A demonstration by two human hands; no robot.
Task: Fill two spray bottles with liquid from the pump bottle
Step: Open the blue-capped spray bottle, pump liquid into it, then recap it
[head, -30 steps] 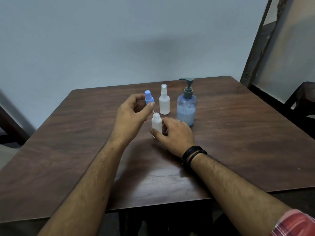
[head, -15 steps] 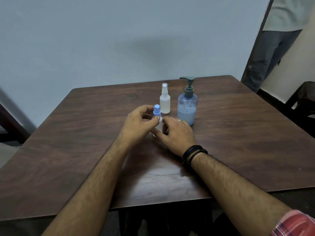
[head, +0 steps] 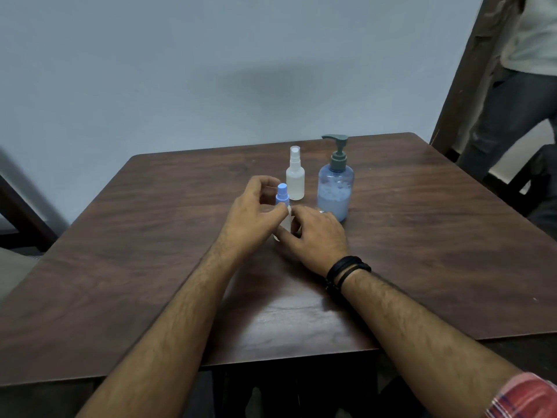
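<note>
Both hands met at a small spray bottle standing near the middle of the wooden tabletop. Left hand had thumb & fingers curled round its blue spray cap, pinching it at the base. Right hand wrapped the bottle's body low down, so most of it was hidden; liquid level inside couldn't be told. Just behind stood a 2nd spray bottle, white nozzle on, upright, w/ pale liquid in it. Beside that, to the right, the pump bottle, grey pump head, blue liquid approx. halfway up. Black wristbands on the right wrist, plaid sleeve at bottom right. Another person stood by the door frame, top right.
</note>
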